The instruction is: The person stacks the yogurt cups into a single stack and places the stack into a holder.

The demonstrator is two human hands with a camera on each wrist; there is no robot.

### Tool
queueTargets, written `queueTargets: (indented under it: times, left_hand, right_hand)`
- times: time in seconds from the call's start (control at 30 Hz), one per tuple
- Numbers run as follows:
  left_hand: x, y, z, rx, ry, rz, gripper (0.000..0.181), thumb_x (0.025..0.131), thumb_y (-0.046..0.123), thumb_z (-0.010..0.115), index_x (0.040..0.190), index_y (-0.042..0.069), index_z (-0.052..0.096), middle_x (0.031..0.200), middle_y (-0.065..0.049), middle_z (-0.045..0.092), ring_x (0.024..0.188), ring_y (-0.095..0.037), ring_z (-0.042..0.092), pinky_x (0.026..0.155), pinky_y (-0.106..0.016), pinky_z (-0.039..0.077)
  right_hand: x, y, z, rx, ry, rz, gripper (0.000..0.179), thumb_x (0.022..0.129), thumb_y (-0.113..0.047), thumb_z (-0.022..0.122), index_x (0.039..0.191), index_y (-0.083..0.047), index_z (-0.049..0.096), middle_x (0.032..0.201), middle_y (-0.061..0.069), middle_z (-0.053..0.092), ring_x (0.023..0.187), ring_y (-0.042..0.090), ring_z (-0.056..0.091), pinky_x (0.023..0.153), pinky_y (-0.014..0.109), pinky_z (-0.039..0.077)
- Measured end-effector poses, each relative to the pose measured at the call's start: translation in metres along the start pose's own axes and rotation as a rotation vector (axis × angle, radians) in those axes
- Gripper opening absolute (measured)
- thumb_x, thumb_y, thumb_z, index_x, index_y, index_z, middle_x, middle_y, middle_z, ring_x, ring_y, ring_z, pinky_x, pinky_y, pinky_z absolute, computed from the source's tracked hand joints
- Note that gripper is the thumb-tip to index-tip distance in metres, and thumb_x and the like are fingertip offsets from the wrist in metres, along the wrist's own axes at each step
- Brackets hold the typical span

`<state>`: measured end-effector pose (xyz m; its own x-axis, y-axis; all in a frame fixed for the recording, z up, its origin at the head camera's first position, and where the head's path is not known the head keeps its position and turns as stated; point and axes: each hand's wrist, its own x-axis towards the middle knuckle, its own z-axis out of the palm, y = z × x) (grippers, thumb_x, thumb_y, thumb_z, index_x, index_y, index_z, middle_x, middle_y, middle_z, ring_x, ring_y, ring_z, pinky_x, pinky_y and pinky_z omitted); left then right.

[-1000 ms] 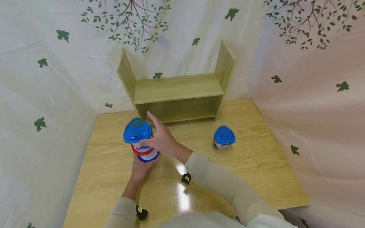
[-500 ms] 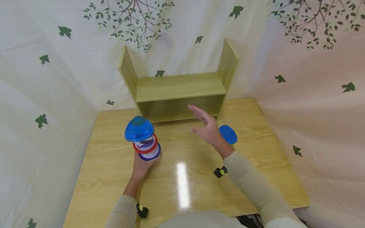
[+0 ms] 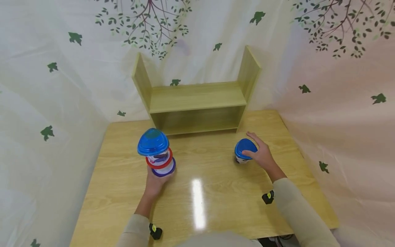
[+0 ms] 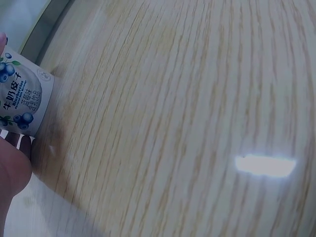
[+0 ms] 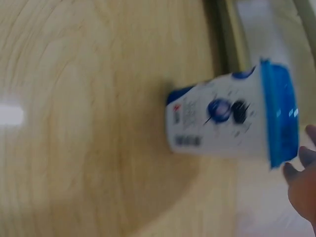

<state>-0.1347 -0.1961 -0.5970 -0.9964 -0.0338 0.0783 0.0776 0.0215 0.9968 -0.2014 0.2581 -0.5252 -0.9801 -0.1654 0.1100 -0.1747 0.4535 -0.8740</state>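
Note:
At the left of the table a stack of yogurt cups stands upright in the head view: a blue-lidded cup (image 3: pixel 153 143) on top, a red-rimmed cup (image 3: pixel 160 166) under it and a purple-rimmed cup (image 3: pixel 165 170) lowest. My left hand (image 3: pixel 154 184) grips the lowest cup, whose white, blueberry-printed wall (image 4: pixel 22 98) shows in the left wrist view. Over at the right, my right hand (image 3: pixel 261 155) is spread at another blue-lidded yogurt cup (image 3: pixel 243 151), thumb over its lid. In the right wrist view the fingers (image 5: pixel 307 156) are close to the lid (image 5: pixel 282 116).
A two-level wooden shelf (image 3: pixel 197 97) stands at the back of the wooden table (image 3: pixel 213 178), against a leaf-printed cloth (image 3: pixel 197 27). More cloth hangs along both sides. Light reflects off the tabletop between the hands.
My right hand has left the stack and moved right across the table to the separate blue-lidded cup. My left hand has kept its grip on the stack, nearly still.

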Motion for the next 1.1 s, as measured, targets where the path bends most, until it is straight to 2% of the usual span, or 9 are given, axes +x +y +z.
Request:
queueTargets:
  times: [0.07,0.2,0.37,0.57,0.77,0.9,1.1]
  left_hand:
    - [-0.001,0.000,0.001,0.008,0.007,-0.016,0.105,0.079,0.010,0.087,0.154,0.034,0.017,0.151,0.003,0.037,0.139,-0.023,0.036,0.115,-0.054,0.031]
    - [-0.005,0.002,0.001,0.027,0.018,-0.041,0.104,0.079,0.011,0.087,0.154,0.031,0.018,0.151,0.002,0.038,0.139,-0.024,0.036,0.116,-0.054,0.030]
    - [-0.003,0.001,0.000,0.052,0.022,-0.036,0.105,0.079,0.012,0.088,0.154,0.030,0.017,0.151,-0.001,0.038,0.138,-0.027,0.038,0.114,-0.055,0.032]
    - [0.002,-0.023,-0.001,0.047,0.036,0.002,0.107,0.079,0.012,0.088,0.155,0.033,0.016,0.152,0.000,0.037,0.139,-0.027,0.037,0.115,-0.057,0.030]
    - [-0.009,-0.036,0.001,0.063,0.044,-0.042,0.107,0.077,0.023,0.090,0.153,0.039,0.017,0.150,0.006,0.038,0.138,-0.024,0.038,0.113,-0.057,0.033]
    - [-0.012,-0.036,0.001,0.066,0.049,-0.050,0.107,0.078,0.021,0.090,0.153,0.039,0.016,0.150,0.006,0.038,0.138,-0.025,0.039,0.113,-0.059,0.034]
    - [0.000,-0.026,-0.001,0.041,0.028,0.006,0.108,0.079,0.014,0.088,0.155,0.039,0.015,0.152,0.007,0.037,0.139,-0.022,0.038,0.114,-0.057,0.033]
  right_hand:
    - [-0.001,0.011,-0.004,0.030,-0.036,0.029,0.082,0.089,-0.012,0.078,0.157,-0.005,0.032,0.163,0.021,0.023,0.151,0.044,0.013,0.115,0.068,0.017]
    - [0.000,0.027,-0.006,0.117,-0.093,0.109,0.086,0.092,-0.012,0.076,0.160,-0.007,0.023,0.164,0.021,0.019,0.151,0.046,0.010,0.117,0.064,0.015]
    - [0.000,0.042,-0.003,0.095,-0.099,0.158,0.095,0.089,-0.017,0.080,0.162,-0.015,0.020,0.164,0.023,0.018,0.149,0.049,0.014,0.115,0.068,0.018]
    - [-0.006,0.049,0.002,0.074,-0.085,0.191,0.096,0.090,-0.020,0.079,0.163,-0.017,0.017,0.165,0.022,0.014,0.147,0.051,0.014,0.112,0.071,0.021]
    - [-0.017,0.052,0.003,0.093,-0.096,0.294,0.094,0.092,-0.029,0.076,0.163,-0.022,0.014,0.164,0.027,0.010,0.145,0.057,0.013,0.110,0.073,0.022]
    - [-0.019,0.056,0.004,0.114,-0.105,0.302,0.095,0.092,-0.030,0.077,0.163,-0.022,0.014,0.164,0.027,0.010,0.145,0.057,0.014,0.110,0.073,0.023]
    - [-0.011,0.056,0.005,0.097,-0.091,0.286,0.096,0.091,-0.037,0.076,0.163,-0.027,0.013,0.163,0.027,0.012,0.144,0.057,0.016,0.109,0.073,0.023]
